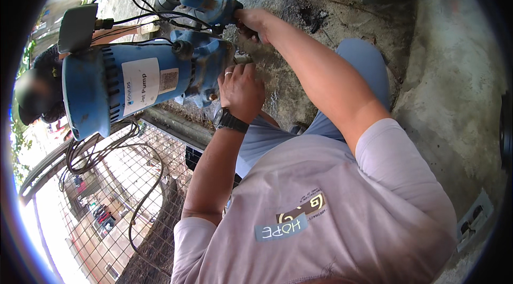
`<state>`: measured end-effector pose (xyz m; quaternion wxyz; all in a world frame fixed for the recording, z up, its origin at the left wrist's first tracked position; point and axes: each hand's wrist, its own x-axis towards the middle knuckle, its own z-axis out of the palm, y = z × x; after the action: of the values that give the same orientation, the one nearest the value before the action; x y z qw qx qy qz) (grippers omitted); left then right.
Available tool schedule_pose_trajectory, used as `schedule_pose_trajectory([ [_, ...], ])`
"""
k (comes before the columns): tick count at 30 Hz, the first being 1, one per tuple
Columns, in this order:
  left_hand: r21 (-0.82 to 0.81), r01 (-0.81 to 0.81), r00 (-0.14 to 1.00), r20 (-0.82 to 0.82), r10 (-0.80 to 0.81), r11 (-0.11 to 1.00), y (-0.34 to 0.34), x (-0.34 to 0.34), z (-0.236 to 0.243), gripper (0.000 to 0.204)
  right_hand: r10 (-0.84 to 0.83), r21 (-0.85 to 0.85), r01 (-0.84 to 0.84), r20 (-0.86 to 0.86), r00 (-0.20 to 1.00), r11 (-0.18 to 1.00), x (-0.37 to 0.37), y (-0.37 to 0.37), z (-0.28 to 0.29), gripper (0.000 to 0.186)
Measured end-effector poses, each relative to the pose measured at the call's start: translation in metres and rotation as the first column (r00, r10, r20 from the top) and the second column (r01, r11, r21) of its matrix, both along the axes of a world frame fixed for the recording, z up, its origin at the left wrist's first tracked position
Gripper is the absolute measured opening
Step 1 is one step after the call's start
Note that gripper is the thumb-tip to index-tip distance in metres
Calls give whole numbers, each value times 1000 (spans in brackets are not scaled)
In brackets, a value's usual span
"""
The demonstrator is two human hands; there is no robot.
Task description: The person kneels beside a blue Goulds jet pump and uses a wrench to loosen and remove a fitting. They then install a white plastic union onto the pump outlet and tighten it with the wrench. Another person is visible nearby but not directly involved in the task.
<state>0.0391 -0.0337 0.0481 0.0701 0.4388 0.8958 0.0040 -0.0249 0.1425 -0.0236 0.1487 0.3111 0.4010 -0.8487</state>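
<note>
A large blue jet pump (179,67) with a white label (141,85) lies on its side at the left. My left hand (241,90), with a ring and a dark wristwatch (231,120), is at the pump's near end, its fingers bent and their tips hidden. Beyond it, a smaller blue round housing (215,7) adjoins the pump. My right hand (256,23) is closed at that housing's right end, by a dark fitting; what lies inside the fingers is hidden. A short pipe piece (243,60) shows just above my left hand.
Black cables (147,15) run over the pump from a grey box (78,28). Another person's arm (120,33) reaches in behind the pump. A wire mesh (120,187) with a looped cable stands at lower left. Rough concrete floor (331,6) and a wall (454,70) lie to the right.
</note>
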Motion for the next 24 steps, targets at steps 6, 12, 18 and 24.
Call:
schedule_pose_trajectory([
  [6,415,-396,850,504,155,819,11,-24,-17,37,132,-19,-134,-106,986,991,10,22,4,22],
  [12,346,-791,480,863,161,505,27,-60,-42,56,113,-134,-127,-107,988,983,18,27,-1,22],
  [18,280,-808,411,898,156,518,37,-60,-41,56,107,60,-104,-44,993,993,10,23,11,22],
  [24,351,-759,502,852,149,548,36,-53,-38,50,33,122,-34,15,999,992,-2,13,15,19],
])
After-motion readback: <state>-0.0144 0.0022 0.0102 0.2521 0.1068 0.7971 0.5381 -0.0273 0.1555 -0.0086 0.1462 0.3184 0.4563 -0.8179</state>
